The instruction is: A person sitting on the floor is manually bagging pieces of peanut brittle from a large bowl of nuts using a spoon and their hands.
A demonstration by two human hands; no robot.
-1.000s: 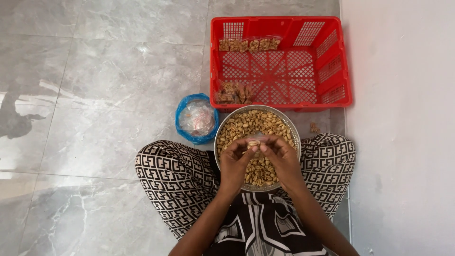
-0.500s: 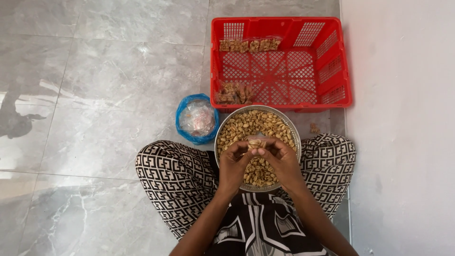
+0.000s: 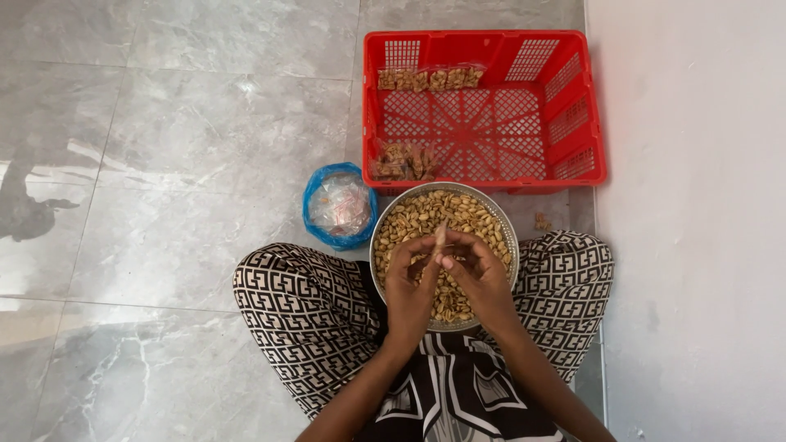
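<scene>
A round metal bowl (image 3: 385,233) full of peanuts rests between my knees on the floor. Over it, my left hand (image 3: 409,282) and my right hand (image 3: 479,274) meet fingertip to fingertip. Together they pinch a small narrow clear packet of peanuts (image 3: 440,239), held upright above the bowl. Beyond the bowl stands a red plastic basket (image 3: 585,115) that holds filled peanut packets, one row at its far wall (image 3: 430,78) and a small heap at its near left corner (image 3: 401,162).
A blue plastic bag (image 3: 315,209) with clear empty packets inside lies left of the bowl. A white wall (image 3: 696,205) runs along the right. Grey marble floor tiles (image 3: 164,164) spread to the left. A few loose peanuts (image 3: 541,222) lie right of the bowl.
The small packet has turned from lying between the fingertips to standing upright above them. Both hands stay over the bowl.
</scene>
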